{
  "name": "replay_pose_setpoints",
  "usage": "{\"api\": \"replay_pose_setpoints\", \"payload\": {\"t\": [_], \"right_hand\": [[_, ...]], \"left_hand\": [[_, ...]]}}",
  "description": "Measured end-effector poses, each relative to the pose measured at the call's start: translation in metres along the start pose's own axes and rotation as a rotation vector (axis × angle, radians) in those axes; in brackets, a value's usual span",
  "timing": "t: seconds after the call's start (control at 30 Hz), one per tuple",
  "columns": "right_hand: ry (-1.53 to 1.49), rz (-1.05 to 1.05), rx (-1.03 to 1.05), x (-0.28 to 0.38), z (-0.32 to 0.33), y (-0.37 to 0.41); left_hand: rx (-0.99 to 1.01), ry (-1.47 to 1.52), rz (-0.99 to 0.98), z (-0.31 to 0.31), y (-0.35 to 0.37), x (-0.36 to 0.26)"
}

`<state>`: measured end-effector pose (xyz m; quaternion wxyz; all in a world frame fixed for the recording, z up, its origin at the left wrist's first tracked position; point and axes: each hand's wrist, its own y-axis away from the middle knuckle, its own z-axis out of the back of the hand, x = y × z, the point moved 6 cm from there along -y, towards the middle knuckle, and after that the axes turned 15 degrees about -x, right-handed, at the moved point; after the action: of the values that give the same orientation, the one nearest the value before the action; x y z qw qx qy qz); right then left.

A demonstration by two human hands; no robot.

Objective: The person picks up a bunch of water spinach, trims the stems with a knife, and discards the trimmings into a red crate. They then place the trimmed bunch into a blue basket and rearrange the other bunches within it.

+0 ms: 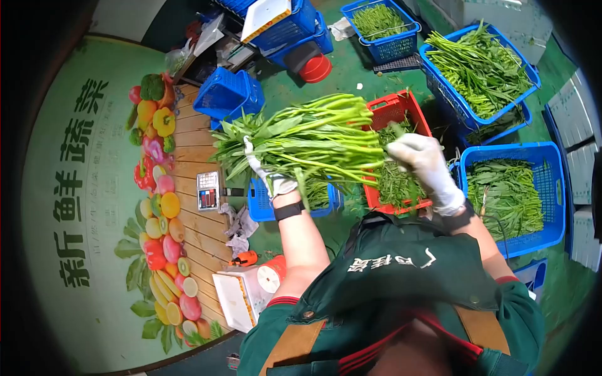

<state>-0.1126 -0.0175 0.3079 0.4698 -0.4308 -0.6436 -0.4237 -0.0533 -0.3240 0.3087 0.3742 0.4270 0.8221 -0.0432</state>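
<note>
A large bunch of leafy greens with long hollow-looking stems [326,135], like water spinach, lies across my left hand [266,172]. That white-gloved hand is closed around the leafy end, its fingers partly covered by leaves. The stem ends point right, toward my right hand [426,166]. My right hand, also gloved, hovers just beyond the stem tips with its fingers curled together; whatever is between them is hidden. Beneath it stands a red basket [392,103] with loose leaves and trimmings [395,185]. Under the bunch, a blue basket [263,203] with more greens is partly covered.
Blue baskets of greens stand at right [555,194], upper right [445,94] and top [392,56]. At left, a wooden surface [194,188] has a scale [208,191] beside it. Stacked blue crates [232,94] and a red tub [315,67] stand at upper left.
</note>
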Motion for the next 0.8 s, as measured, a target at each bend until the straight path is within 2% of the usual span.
{"api": "replay_pose_setpoints", "payload": {"t": [0.07,0.1,0.17,0.2,0.23,0.3,0.37,0.43,0.5,0.6,0.7,0.8], "right_hand": [[0.152,0.121,0.003,-0.006,0.007,-0.005],[0.275,0.191,0.003,-0.015,0.005,-0.009],[0.418,0.415,-0.091,-0.01,-0.019,-0.012],[0.436,0.692,-0.154,-0.001,-0.037,-0.007],[0.526,0.801,-0.155,0.018,-0.057,0.003],[0.636,0.88,-0.036,0.004,-0.084,0.001],[0.598,0.883,-0.029,-0.006,-0.09,-0.002],[0.208,0.756,0.005,-0.004,-0.086,-0.004],[0.207,0.79,-0.079,0.001,-0.083,0.003],[0.205,0.756,-0.123,0.005,-0.086,0.007],[0.237,0.797,-0.218,0.015,-0.085,0.011],[0.297,0.929,-0.339,0.018,-0.066,0.012]], "left_hand": [[-0.051,-0.076,-0.124,0.005,0.001,-0.018],[0.006,-0.019,-0.057,0.019,-0.014,-0.023],[-0.067,-0.004,-0.064,0.015,-0.01,-0.03],[-0.058,-0.006,-0.047,0.003,0.0,-0.029],[-0.054,0.0,-0.042,0.002,-0.001,-0.029],[-0.05,-0.044,0.01,-0.001,-0.005,-0.026],[-0.023,-0.002,0.072,-0.008,-0.005,-0.025],[-0.052,-0.012,0.013,0.0,-0.007,-0.029],[-0.112,-0.025,-0.058,-0.004,-0.001,-0.034],[-0.077,-0.019,-0.031,-0.001,-0.005,-0.031],[-0.141,-0.044,-0.038,-0.003,-0.004,-0.033],[-0.131,-0.024,-0.055,0.001,-0.016,-0.034]]}}
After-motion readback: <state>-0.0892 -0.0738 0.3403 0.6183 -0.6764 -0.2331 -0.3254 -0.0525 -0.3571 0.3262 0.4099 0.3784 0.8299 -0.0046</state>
